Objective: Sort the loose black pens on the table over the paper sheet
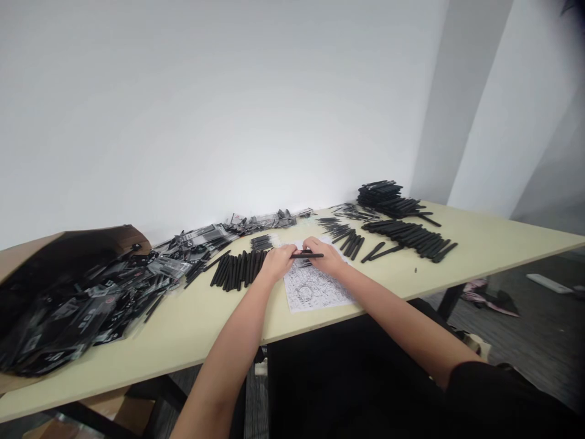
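Both my hands meet over a scribbled sheet of paper near the middle of the pale table. My left hand and my right hand pinch the two ends of one black pen, held level just above the paper. A row of black pens lies directly left of my left hand. More black pens lie just beyond my right hand.
A brown cardboard box of plastic-wrapped pens spills at the far left. Wrapped packets line the wall. Stacked black pens and a long row of pens occupy the right. Items lie on the grey floor.
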The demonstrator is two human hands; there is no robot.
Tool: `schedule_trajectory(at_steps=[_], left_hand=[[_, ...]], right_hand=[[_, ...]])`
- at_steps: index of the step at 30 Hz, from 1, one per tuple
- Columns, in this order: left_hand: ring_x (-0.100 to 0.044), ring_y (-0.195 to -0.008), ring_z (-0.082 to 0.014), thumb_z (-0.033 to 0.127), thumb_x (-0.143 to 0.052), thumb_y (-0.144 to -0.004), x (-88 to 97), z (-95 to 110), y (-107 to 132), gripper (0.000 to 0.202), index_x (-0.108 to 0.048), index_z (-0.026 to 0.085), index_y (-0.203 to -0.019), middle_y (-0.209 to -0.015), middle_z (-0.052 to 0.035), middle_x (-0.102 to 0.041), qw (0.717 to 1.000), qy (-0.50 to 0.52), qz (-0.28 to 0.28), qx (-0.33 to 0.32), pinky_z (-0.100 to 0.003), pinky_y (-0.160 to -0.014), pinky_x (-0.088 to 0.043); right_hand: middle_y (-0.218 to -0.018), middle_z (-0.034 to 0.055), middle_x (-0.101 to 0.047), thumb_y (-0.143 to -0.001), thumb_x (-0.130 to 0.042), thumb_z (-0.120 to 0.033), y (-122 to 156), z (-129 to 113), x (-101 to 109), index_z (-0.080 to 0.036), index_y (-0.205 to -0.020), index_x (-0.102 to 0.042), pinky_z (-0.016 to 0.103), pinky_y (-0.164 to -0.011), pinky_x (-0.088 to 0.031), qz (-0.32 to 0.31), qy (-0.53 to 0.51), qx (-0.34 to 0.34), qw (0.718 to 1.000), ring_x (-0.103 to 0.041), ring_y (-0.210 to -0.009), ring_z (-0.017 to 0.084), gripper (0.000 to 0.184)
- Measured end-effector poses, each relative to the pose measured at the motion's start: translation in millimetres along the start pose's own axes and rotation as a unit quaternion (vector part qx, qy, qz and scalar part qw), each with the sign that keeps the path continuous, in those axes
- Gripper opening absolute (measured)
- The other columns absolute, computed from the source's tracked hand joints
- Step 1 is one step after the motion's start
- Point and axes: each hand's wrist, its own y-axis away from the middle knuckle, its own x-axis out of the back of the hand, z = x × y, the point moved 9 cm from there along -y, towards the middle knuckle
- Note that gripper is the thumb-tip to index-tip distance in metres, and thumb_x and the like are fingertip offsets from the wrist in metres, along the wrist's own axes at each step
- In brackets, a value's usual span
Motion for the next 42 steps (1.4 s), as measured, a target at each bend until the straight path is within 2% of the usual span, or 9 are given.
schedule_trajectory(at_steps=[5,8,13,18,23,27,33,42], left_hand=[[-0.065,-0.087,-0.0180,0.035,-0.036,-0.098,0.5,-3.1,0.8,0.028,-0.060,0.022,-0.100,-0.097,-0.0056,-0.068,1.000,0.016,0.004,0.006,-0.024,-0.073,-0.044],[-0.065,-0.086,-0.0185,0.034,-0.036,-0.098,0.5,-4.5,1.0,0.026,-0.060,0.023,-0.099,-0.096,-0.0052,-0.069,1.000,0.011,0.005,0.008,-0.024,-0.071,-0.044],[-0.065,-0.088,-0.0182,0.035,-0.037,-0.098,0.7,-6.3,0.6,0.026,-0.059,0.023,-0.098,-0.097,-0.0049,-0.069,1.000,0.008,0.001,0.020,-0.024,-0.071,-0.044],[-0.065,-0.087,-0.0182,0.036,-0.036,-0.098,2.5,-5.9,0.6,0.027,-0.059,0.023,-0.098,-0.097,-0.0049,-0.069,1.000,0.008,0.008,0.019,-0.024,-0.071,-0.044],[-0.065,-0.088,-0.0182,0.035,-0.036,-0.098,2.2,-8.2,1.3,0.027,-0.060,0.023,-0.102,-0.097,-0.0051,-0.069,1.000,0.001,0.006,0.030,-0.024,-0.073,-0.045],[-0.065,-0.089,-0.0183,0.035,-0.035,-0.098,4.6,-9.5,2.6,0.029,-0.060,0.024,-0.104,-0.099,-0.0050,-0.069,0.999,0.001,0.010,0.037,-0.024,-0.073,-0.045],[-0.065,-0.091,-0.0182,0.034,-0.037,-0.098,7.1,-12.1,3.3,0.027,-0.061,0.024,-0.106,-0.101,-0.0055,-0.069,0.999,0.016,0.010,0.050,-0.024,-0.074,-0.045],[-0.065,-0.091,-0.0186,0.035,-0.035,-0.099,9.9,-16.4,3.9,0.029,-0.061,0.024,-0.104,-0.101,-0.0053,-0.069,0.997,0.022,0.032,0.064,-0.025,-0.072,-0.044]], right_hand=[[-0.102,0.0063,-0.061,-0.088,-0.048,-0.021,1.5,-5.8,3.5,-0.020,-0.102,-0.058,0.025,-0.064,-0.038,0.018,0.017,0.037,0.999,-0.056,-0.082,0.017,0.017],[-0.098,0.0064,-0.061,-0.089,-0.048,-0.023,0.9,-10.3,4.3,-0.020,-0.097,-0.062,0.026,-0.068,-0.039,0.011,0.023,0.061,0.998,-0.056,-0.081,0.017,0.017],[-0.092,0.0060,-0.063,-0.090,-0.047,-0.023,-0.4,-9.5,7.4,-0.019,-0.094,-0.066,0.028,-0.072,-0.037,0.021,0.043,0.058,0.997,-0.055,-0.078,0.017,0.020],[-0.087,0.0065,-0.064,-0.092,-0.047,-0.032,-0.8,-1.0,9.6,-0.019,-0.089,-0.067,0.029,-0.073,-0.033,0.034,0.065,0.020,0.997,-0.055,-0.079,0.018,0.024],[-0.086,0.0062,-0.066,-0.089,-0.053,-0.042,-1.6,11.0,9.7,-0.019,-0.088,-0.068,0.029,-0.072,-0.031,0.014,0.095,-0.031,0.995,-0.056,-0.082,0.019,0.028],[-0.087,0.0066,-0.068,-0.090,-0.050,-0.050,-2.1,20.1,13.1,-0.019,-0.087,-0.069,0.029,-0.071,-0.030,0.001,0.115,-0.081,0.990,-0.057,-0.084,0.019,0.036],[-0.090,0.0074,-0.069,-0.090,-0.050,-0.052,-2.2,24.2,17.3,-0.019,-0.086,-0.070,0.030,-0.072,-0.031,0.001,0.121,-0.115,0.986,-0.059,-0.086,0.020,0.039],[-0.091,0.0076,-0.070,-0.091,-0.048,-0.051,-1.2,26.1,23.0,-0.019,-0.087,-0.068,0.030,-0.073,-0.031,0.021,0.101,-0.127,0.987,-0.059,-0.089,0.021,0.038]])
